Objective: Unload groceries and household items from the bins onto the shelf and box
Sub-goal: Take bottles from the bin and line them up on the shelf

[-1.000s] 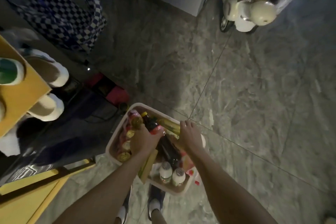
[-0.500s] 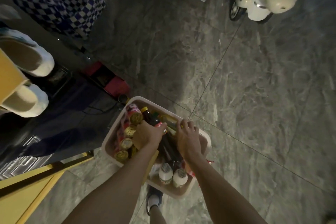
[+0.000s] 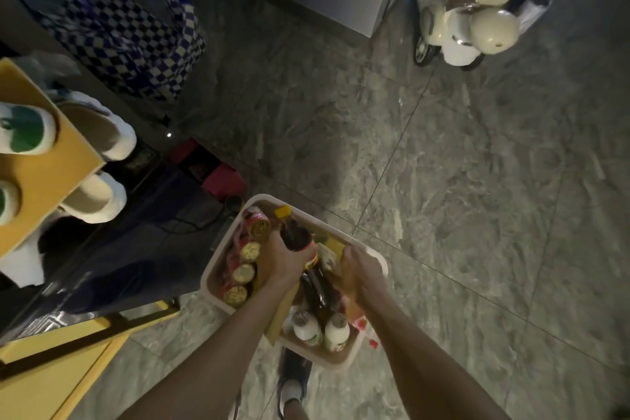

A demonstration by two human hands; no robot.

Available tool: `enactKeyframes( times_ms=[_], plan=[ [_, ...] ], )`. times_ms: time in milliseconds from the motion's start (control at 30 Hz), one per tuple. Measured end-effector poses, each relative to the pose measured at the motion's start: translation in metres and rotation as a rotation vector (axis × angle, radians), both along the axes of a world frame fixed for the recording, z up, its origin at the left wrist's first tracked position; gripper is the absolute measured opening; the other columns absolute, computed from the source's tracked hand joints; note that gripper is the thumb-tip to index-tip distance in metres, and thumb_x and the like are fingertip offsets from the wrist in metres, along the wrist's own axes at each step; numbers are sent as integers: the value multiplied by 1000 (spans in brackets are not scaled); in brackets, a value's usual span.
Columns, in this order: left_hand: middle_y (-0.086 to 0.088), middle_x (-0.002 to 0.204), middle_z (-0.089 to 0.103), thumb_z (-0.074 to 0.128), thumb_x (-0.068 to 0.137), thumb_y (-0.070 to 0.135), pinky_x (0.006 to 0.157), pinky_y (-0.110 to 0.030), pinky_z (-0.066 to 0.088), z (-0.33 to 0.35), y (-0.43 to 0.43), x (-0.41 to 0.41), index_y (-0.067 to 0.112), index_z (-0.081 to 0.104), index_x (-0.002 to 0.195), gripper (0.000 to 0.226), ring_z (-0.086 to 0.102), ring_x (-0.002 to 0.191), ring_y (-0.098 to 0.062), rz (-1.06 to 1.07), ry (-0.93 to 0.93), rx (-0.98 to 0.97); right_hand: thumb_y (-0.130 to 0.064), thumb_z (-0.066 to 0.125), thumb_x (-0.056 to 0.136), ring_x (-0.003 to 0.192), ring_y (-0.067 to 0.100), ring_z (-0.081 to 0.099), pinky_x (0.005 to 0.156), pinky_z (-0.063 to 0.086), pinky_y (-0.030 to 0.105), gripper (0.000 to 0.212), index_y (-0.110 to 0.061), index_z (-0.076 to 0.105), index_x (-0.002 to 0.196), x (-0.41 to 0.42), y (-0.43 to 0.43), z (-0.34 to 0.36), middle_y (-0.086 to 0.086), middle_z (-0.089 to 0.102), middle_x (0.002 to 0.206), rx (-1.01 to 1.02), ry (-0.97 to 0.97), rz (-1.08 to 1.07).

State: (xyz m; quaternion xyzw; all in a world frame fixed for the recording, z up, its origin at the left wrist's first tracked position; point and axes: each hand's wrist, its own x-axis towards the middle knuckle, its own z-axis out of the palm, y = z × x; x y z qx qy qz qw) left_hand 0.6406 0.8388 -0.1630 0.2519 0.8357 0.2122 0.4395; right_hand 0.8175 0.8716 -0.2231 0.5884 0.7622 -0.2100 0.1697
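Observation:
A pale plastic bin [image 3: 212, 269] stands on the grey tile floor, packed with groceries. Red cans with gold tops [image 3: 244, 273] line its left side. Two small white bottles [image 3: 306, 329] stand at its near end. A long dark bottle [image 3: 296, 235] with a yellow cap lies along the middle, and my left hand [image 3: 281, 261] is wrapped around its shoulder. My right hand [image 3: 362, 271] reaches into the right side of the bin beside a yellow packet [image 3: 329, 254]. Its fingers curl downward, and what they touch is hidden.
A yellow shelf [image 3: 51, 174] at the left carries white slippers [image 3: 92, 198] and green-and-white shoes. A blue checkered bag [image 3: 129, 44] sits behind it, and a pink object [image 3: 223, 177] lies just beyond the bin. A cream toy scooter [image 3: 467, 20] stands at the far right. My shoe [image 3: 293, 375] is below the bin.
My left hand has closed higher on the dark bottle, near its shoulder. My right hand has slid rightward toward the bin's rim. The view has tilted.

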Motion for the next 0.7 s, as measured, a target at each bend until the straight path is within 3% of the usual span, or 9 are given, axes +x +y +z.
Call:
enactKeyframes(
  times_ms=[67,167,300,467,567,633,700],
  plan=[
    [10,111,71,92,69,55,97,-38,58,14,-3,-2,26,63,124,69,70,107,-17,-21,-4,56,-36,74,95,75,12,62,73,55,23,22,-20,67,108,11,-6,17,-6,70,97,-18,46,-54],
    [12,102,66,93,74,46,85,-28,49,50,-5,-6,25,63,121,60,65,97,-13,-59,70,161,-44,77,90,90,20,68,78,55,29,36,-17,67,112,24,-15,44,1,71,107,-18,88,-105],
    [11,103,67,88,69,56,86,-35,55,106,-7,-16,29,57,117,63,66,96,-14,-51,141,255,-48,81,85,97,19,68,83,58,33,55,-19,62,128,22,-22,82,0,71,117,60,203,-204],
    [7,110,70,83,64,67,88,-44,61,163,-3,-31,28,59,123,75,70,101,-15,-40,189,394,-51,84,82,76,11,68,63,61,28,59,-23,61,129,-3,-18,147,-3,74,103,186,426,-263],
    [6,113,71,77,62,73,90,-45,60,210,-6,-40,29,59,124,78,70,105,-17,-49,247,496,-37,86,83,78,17,68,62,49,21,60,-17,64,134,-24,-16,196,5,77,105,267,536,-298],
    [8,115,70,78,64,71,92,-46,59,245,-12,-50,31,58,126,77,69,108,-16,-43,276,552,-34,90,81,75,13,66,57,39,9,63,-15,66,136,-41,-19,230,4,77,104,325,612,-315],
    [10,117,69,81,67,68,93,-46,59,277,-21,-62,32,57,127,74,68,109,-14,-54,303,592,-32,93,80,73,8,60,48,36,7,60,-12,68,131,-58,-24,261,5,77,103,347,690,-334]
  ],
)
